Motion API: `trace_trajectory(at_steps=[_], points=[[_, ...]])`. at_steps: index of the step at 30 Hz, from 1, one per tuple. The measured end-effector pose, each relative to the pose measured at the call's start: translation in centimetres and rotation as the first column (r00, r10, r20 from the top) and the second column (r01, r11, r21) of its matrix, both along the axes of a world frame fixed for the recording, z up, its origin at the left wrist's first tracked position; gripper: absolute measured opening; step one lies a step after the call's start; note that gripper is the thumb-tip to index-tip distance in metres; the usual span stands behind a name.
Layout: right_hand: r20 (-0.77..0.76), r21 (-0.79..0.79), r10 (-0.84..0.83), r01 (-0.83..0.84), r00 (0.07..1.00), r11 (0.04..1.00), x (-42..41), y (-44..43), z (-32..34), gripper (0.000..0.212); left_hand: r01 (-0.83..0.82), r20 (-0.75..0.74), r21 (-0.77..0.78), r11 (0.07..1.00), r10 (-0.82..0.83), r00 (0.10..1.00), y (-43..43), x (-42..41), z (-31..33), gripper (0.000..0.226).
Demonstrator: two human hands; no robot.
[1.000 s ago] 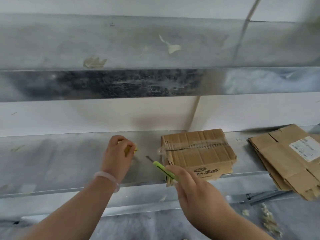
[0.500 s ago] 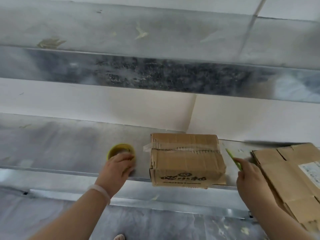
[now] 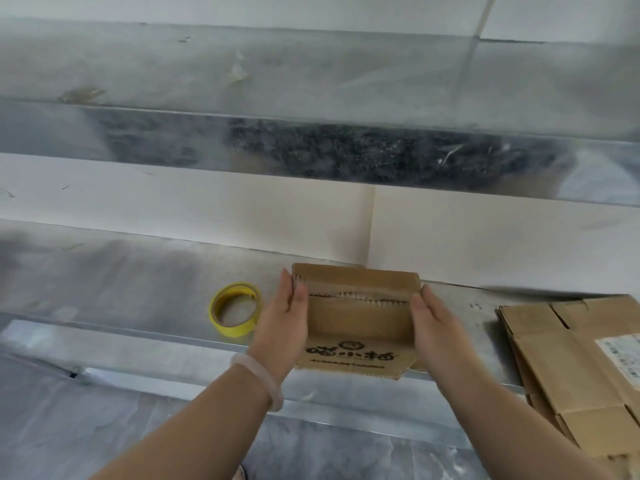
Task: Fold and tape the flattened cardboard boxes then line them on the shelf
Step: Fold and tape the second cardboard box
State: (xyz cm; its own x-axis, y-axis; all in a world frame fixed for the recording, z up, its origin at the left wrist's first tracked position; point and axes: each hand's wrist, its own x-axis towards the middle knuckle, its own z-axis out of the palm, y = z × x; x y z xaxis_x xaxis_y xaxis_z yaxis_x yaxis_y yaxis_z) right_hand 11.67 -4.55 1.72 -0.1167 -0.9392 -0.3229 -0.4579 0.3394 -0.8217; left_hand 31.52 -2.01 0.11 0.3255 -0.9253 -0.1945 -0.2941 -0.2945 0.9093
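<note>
A small taped cardboard box (image 3: 358,323) with black print on its front stands at the front edge of the metal shelf (image 3: 138,282). My left hand (image 3: 284,320) presses flat against the box's left side, thumb on the top edge. On the box's right side lies my right hand (image 3: 433,327), fingers straight, thumb on top. A roll of yellow tape (image 3: 235,310) lies on the shelf just left of my left hand. A stack of flattened cardboard boxes (image 3: 571,358) rests on the shelf at the right, hanging over its front edge.
An upper metal shelf (image 3: 311,98) runs across above, with scraps of tape stuck to it. A white wall (image 3: 207,209) backs the shelf. Plastic sheeting covers the floor (image 3: 104,427) below. The green cutter is not in sight.
My left hand let go of the tape roll and my right hand no longer holds the green cutter. Both hands moved onto the sides of the taped box.
</note>
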Motion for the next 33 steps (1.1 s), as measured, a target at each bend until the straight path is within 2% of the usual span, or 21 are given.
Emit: trace_trajectory(at_steps=[3, 5, 7, 8, 10, 14, 16, 18, 21, 24, 26, 28, 33], points=[[0.006, 0.091, 0.009, -0.01, 1.0, 0.996, 1.1, -0.7, 0.3, 0.048, -0.078, -0.042, 0.085, 0.993, 0.081, 0.996, -1.2, -1.0, -0.2, 0.055], [0.023, 0.105, -0.014, 0.012, 1.0, 0.994, 1.2, -1.3, 0.3, 0.053, -0.112, -0.039, 0.149, 0.982, 0.119, 0.992, -2.4, -0.8, -0.3, 0.068], [-0.023, 0.119, -0.064, 0.066, 0.998, 0.991, 1.6, -1.8, 0.2, 0.067, -0.123, 0.081, 0.193, 0.973, 0.11, 0.991, -3.2, -0.9, -0.2, 0.083], [-0.058, 0.103, -0.09, 0.096, 0.994, 0.99, 1.9, -1.9, 0.1, 0.07, -0.128, 0.14, 0.192, 0.973, 0.102, 0.985, -3.3, -1.1, -0.2, 0.082], [-0.098, 0.066, -0.125, 0.132, 0.987, 0.989, 2.2, -2.0, -0.1, 0.066, -0.141, 0.207, 0.16, 0.977, 0.106, 0.972, -3.2, -1.3, -0.2, 0.069], [-0.066, 0.013, -0.137, 0.138, 0.988, 0.99, 1.8, -1.8, -0.6, 0.042, -0.126, 0.167, 0.133, 0.983, 0.103, 0.981, -3.0, -1.2, -0.3, 0.036], [-0.073, -0.017, -0.114, 0.113, 0.991, 0.993, 1.5, -1.7, -0.9, 0.028, -0.125, 0.184, 0.116, 0.985, 0.102, 0.978, -3.1, -1.1, -0.6, 0.03], [-0.081, -0.037, -0.094, 0.091, 0.992, 0.995, 1.4, -1.6, -1.1, 0.023, -0.126, 0.204, 0.086, 0.988, 0.106, 0.973, -3.1, -1.1, -0.8, 0.031], [-0.065, -0.02, -0.081, 0.08, 0.995, 0.997, 1.3, -1.5, -1.4, 0.027, -0.111, 0.137, 0.075, 0.991, 0.1, 0.985, -3.0, -0.9, -1.4, 0.034], [-0.021, -0.01, -0.067, 0.067, 0.998, 0.998, 1.0, -1.7, -1.6, 0.032, -0.11, -0.011, 0.073, 0.991, 0.111, 0.994, -3.0, -0.7, -1.5, 0.038], [0.004, 0.018, -0.037, 0.037, 0.999, 0.999, 0.8, -1.9, -1.6, 0.035, -0.103, -0.098, 0.108, 0.989, 0.113, 0.989, -2.8, -0.6, -1.1, 0.032], [0.058, 0.078, -0.017, 0.012, 0.998, 0.997, 0.6, -2.2, -1.8, 0.041, -0.091, -0.143, 0.155, 0.984, 0.113, 0.983, -2.7, -0.5, -0.7, 0.028], [0.119, 0.238, -0.015, -0.014, 0.993, 0.971, 0.0, -3.1, -3.0, 0.064, -0.111, -0.208, 0.24, 0.964, 0.163, 0.964, -3.0, -0.1, -0.7, 0.042]])
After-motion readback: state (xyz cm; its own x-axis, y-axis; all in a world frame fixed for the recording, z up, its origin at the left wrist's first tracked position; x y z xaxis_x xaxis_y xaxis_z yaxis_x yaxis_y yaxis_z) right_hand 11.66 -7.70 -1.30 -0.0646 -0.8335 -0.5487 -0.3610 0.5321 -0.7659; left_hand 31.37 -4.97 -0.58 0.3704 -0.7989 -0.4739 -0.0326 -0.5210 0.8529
